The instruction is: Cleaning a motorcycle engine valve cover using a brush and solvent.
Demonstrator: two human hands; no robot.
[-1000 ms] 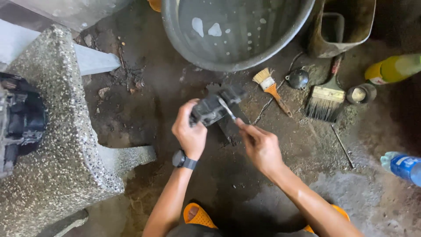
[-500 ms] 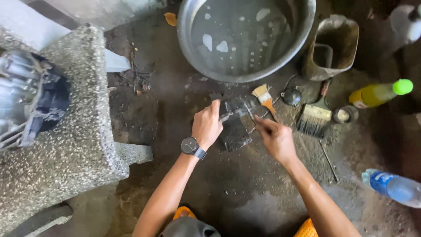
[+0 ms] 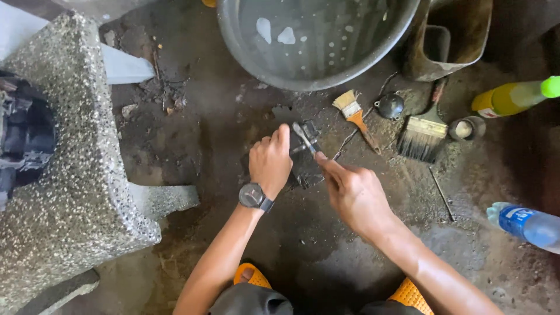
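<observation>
At the far left a dark engine part (image 3: 23, 140) is sitting on a speckled stone bench (image 3: 76, 192), and beside it the left hand (image 3: 269, 160), a wristwatch (image 3: 253, 195) on its wrist, is closing around a grimy black metal part (image 3: 306, 160) held low over the dirty floor (image 3: 192, 134). The right hand (image 3: 354, 192) is pinching a thin metal tool (image 3: 303, 137) whose tip is lying against the top of that part. Further right, a small orange-handled brush (image 3: 354, 114), a wide brush (image 3: 423, 134), a yellow bottle (image 3: 513, 96) and a blue-labelled bottle (image 3: 528, 224) are lying below a big metal basin (image 3: 315, 73).

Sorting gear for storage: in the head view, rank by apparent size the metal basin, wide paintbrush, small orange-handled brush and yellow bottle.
Metal basin; then wide paintbrush and yellow bottle, too alike to rank; small orange-handled brush.
</observation>
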